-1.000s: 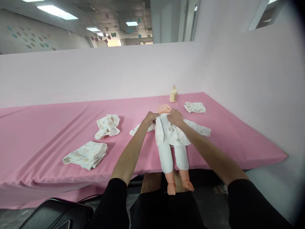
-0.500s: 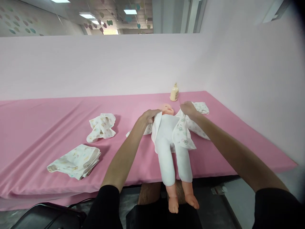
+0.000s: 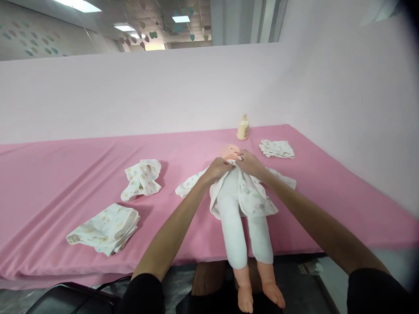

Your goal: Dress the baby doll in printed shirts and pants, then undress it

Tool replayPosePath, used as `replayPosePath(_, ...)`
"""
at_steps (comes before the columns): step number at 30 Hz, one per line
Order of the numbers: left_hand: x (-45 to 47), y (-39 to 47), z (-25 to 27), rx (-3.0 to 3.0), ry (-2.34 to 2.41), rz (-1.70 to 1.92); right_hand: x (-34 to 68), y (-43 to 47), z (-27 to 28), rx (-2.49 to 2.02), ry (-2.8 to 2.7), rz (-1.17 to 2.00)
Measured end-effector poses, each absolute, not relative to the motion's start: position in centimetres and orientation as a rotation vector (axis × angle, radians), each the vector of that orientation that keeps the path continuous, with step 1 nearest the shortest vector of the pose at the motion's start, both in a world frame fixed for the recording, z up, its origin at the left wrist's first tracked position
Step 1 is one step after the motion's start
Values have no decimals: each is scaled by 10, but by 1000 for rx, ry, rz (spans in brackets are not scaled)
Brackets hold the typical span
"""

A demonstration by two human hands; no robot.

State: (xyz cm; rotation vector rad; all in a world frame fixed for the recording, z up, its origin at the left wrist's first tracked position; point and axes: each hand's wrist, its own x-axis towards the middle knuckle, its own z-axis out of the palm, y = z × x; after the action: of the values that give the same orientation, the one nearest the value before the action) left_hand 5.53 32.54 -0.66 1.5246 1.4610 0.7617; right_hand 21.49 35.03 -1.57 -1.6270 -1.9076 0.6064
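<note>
A baby doll [image 3: 230, 209] with a white cloth body lies on its back, its feet hanging over the table's near edge. It wears a white printed baby shirt [image 3: 257, 198], open down the front, with sleeves spread to both sides. My left hand [image 3: 218, 169] is closed on one front edge of the shirt near the doll's neck. Close beside it, my right hand [image 3: 250, 163] pinches the other front edge below the chin. The hands partly cover the collar.
On the pink-covered table [image 3: 183, 226] lie a folded printed cloth [image 3: 106, 229], a crumpled printed cloth [image 3: 142, 179] and another small folded cloth [image 3: 277, 149]. A cream pump bottle [image 3: 243, 128] stands by the wall. A black chair or bag [image 3: 68, 298] is at lower left.
Both hands have come together at the doll's neck, drawing the shirt's front edges inward. Before, they held the edges wide apart. The view has shifted slightly.
</note>
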Motion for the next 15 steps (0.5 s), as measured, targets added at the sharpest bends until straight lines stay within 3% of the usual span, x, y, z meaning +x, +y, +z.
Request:
replayPosePath(3, 56, 323, -6, 1707, 1678, 732, 223, 345, -14, -1785, -1968, 488)
replayPosePath(9, 52, 322, 5, 2084, 1929, 321, 224, 342, -14, -1918, -2083, 251)
replayPosePath(12, 47, 322, 6, 2135, 1980, 303, 225, 345, -15, -1898, -2018, 134)
replayPosePath(15, 46, 325, 3, 2108, 1996, 374, 228, 351, -14, -1825, -1931, 219)
